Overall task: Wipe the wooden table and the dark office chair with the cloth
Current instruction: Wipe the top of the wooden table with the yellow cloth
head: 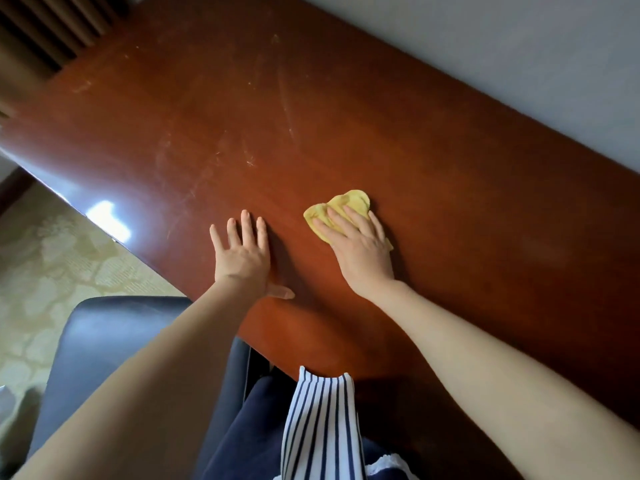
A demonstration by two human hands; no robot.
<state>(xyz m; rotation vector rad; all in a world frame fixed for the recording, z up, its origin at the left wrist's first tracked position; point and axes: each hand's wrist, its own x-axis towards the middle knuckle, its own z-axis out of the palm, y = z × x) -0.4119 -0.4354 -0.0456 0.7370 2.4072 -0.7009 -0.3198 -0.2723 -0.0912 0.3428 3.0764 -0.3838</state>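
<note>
A long reddish-brown wooden table (311, 133) runs diagonally across the view, with pale smears and scratches on its far half. My right hand (360, 247) lies flat on a crumpled yellow cloth (346, 204), pressing it onto the table top; the cloth's far edge shows beyond my fingers. My left hand (242, 251) rests flat on the bare wood to the left of the cloth, fingers spread, holding nothing. The dark office chair (104, 341) stands at the table's near edge, lower left, partly hidden by my left forearm.
A pale wall (519, 46) borders the table's far side. Brown curtains (41, 26) hang at the upper left. Patterned beige carpet (52, 254) covers the floor on the left. A striped garment (318, 427) hangs against the table's near edge.
</note>
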